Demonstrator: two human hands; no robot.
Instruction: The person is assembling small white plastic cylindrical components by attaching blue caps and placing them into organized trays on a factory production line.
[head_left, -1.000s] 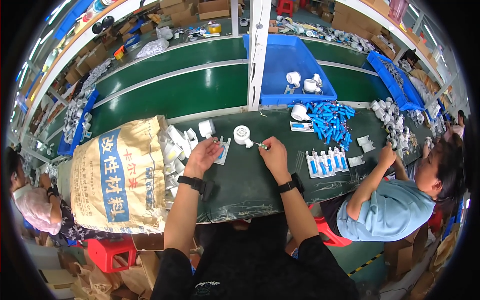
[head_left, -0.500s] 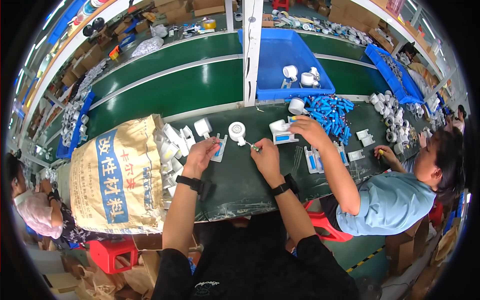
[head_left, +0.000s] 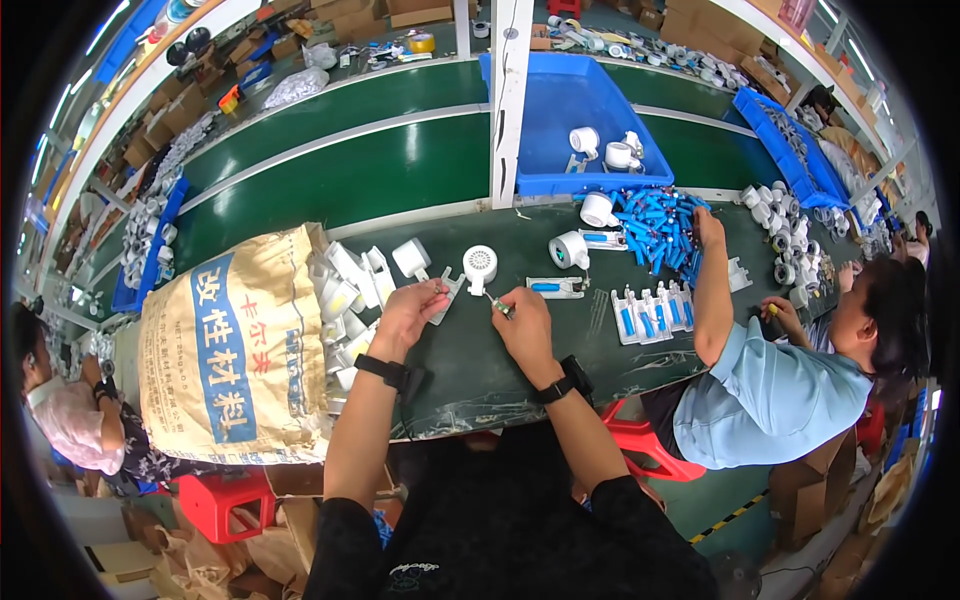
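My right hand (head_left: 527, 328) pinches a small green circuit board (head_left: 504, 309). A thin wire seems to run from it toward a white fan head (head_left: 480, 263) with a round slotted grille, lying face up on the bench. My left hand (head_left: 408, 315) is closed at the fingertips, on something too small to make out. Right beside those fingertips lies a white plastic half-shell (head_left: 449, 296). A second white fan head (head_left: 410, 258) sits just beyond it. To the right of my hands lies a white half-shell (head_left: 555, 288) with a blue battery in it.
A large paper sack (head_left: 230, 350) with white plastic parts (head_left: 345, 300) stands at left. At right, a co-worker's hand (head_left: 709, 230) reaches into a heap of blue batteries (head_left: 650, 222), behind a row of battery-filled shells (head_left: 652, 314). A blue bin (head_left: 585, 90) stands behind, beside a white post (head_left: 507, 110).
The co-worker's hand has left the fan head and shell at centre right and gone to the battery heap. My hands stay close to their former places, the right shifting slightly left.
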